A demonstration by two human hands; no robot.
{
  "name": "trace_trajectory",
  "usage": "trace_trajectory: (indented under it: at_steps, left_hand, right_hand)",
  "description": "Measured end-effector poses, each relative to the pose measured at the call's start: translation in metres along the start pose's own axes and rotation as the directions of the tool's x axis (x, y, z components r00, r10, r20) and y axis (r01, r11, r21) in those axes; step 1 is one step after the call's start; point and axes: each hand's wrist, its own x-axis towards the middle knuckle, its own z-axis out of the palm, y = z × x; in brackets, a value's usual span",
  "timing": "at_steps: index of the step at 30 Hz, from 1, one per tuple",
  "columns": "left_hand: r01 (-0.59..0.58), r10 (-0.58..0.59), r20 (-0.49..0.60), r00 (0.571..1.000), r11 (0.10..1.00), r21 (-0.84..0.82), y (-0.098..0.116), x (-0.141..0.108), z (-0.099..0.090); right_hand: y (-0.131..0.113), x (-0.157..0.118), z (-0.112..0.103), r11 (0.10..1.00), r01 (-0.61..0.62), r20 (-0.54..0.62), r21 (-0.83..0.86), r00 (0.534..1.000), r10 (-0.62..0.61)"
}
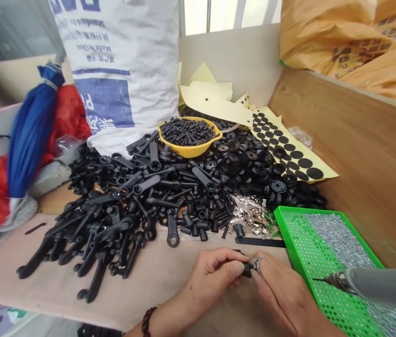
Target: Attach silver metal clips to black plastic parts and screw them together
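Observation:
My left hand [213, 271] is closed, thumb and fingers pinching a small black plastic part [247, 269] just above the table's front. Against it from the other side presses my right hand [282, 290], its fingers also closed and a ring on one of them. Most of the part is covered by my fingers. Just beyond lie a heap of small shiny metal clips [252, 215], short black plastic sleeves [198, 223] and a black strip [261, 242]. Black plastic crank handles [92, 243] pile up to the left.
A yellow bowl [190, 149] holds black springs or screws. Black round discs [250, 159] heap beside a sheet of black stickers [289, 150]. A green perforated tray [299, 262] contains small metal screws; an electric screwdriver [377, 283] juts over it. A white sack [123, 56] stands behind.

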Motion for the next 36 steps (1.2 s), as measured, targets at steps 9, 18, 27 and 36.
trace_trajectory:
  at_steps: [9,18,27,36]
  left_hand:
    - [0.093,-0.094,-0.002,0.996,0.989,-0.114,-0.008,-0.002,-0.003]
    - [-0.016,0.016,-0.006,1.000,1.000,-0.023,-0.002,-0.006,-0.004]
    - [-0.521,0.496,0.178,0.850,0.735,0.434,0.001,-0.009,-0.012]
    - [-0.357,0.358,0.056,0.932,0.879,0.317,0.001,-0.009,-0.007]
  right_hand:
    - [-0.003,-0.001,-0.004,0.995,0.025,0.032,-0.101,0.999,-0.022]
    - [-0.006,-0.002,-0.001,0.996,-0.069,0.023,0.063,0.997,0.067]
    - [-0.012,-0.006,0.002,0.878,-0.314,0.129,0.361,0.949,0.286]
    - [-0.015,-0.004,0.007,0.947,-0.206,0.020,0.246,0.978,0.207]
